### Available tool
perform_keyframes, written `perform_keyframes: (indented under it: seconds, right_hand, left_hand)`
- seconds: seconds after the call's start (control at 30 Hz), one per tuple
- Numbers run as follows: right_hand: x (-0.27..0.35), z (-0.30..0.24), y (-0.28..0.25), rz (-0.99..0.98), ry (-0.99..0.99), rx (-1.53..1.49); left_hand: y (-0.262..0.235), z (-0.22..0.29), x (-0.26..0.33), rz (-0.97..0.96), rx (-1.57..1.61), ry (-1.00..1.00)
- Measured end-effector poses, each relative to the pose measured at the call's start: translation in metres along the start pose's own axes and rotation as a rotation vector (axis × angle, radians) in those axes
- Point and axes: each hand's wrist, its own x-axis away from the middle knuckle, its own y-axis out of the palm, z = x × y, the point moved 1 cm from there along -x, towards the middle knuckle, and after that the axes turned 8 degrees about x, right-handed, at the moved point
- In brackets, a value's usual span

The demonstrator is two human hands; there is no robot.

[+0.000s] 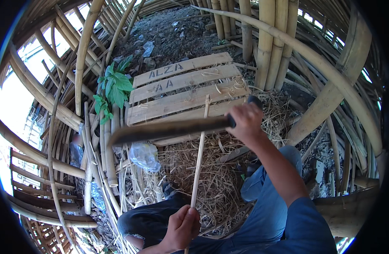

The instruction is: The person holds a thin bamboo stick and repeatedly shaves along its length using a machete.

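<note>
While the left hand [184,224] grips a thin, pale, straight wooden strip [198,169] in closed fingers, its far end over a slatted wooden panel [173,104], the right hand [247,122] has its fingers wrapped round the handle of a long, dark, curved machete [173,129] crossing it. Should the blade skid nearward along the strip, it could cut the left fingers or blue-jeaned legs [266,207].

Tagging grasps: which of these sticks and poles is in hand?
The slim pale stick, gripped by the left hand and crossed in view by the machete; the bamboo poles around are in neither hand.
</note>
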Motion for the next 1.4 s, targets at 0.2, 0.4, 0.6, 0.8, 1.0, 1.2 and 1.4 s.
perform_keyframes:
  seconds: [0.2,0.4,0.6,0.8,1.0,1.2,1.4]
  right_hand:
    - [0.005,0.007,-0.002,-0.035,0.225,0.032]
    - [0.006,0.01,0.0,-0.271,0.336,0.052]
    - [0.0,0.009,-0.008,-0.085,0.121,-0.047]
    - [-0.004,0.005,-0.014,-0.028,0.07,-0.042]
    - [0.007,0.026,0.0,-0.169,0.385,0.075]
    - [0.0,0.021,-0.011,-0.059,0.467,-0.092]
    - [0.003,0.01,-0.017,-0.227,0.661,-0.2]
  left_hand:
    - [-0.003,0.004,-0.005,-0.041,0.081,-0.021]
    - [0.002,0.007,-0.008,0.024,-0.053,0.081]
    - [0.006,-0.002,0.001,0.057,-0.034,0.087]
    - [0.0,-0.003,-0.009,0.031,-0.133,0.13]
    - [0.004,-0.004,-0.009,0.027,-0.179,0.151]
    - [-0.001,-0.011,-0.018,0.084,-0.223,0.326]
    - [-0.002,-0.009,-0.027,0.094,-0.079,0.232]
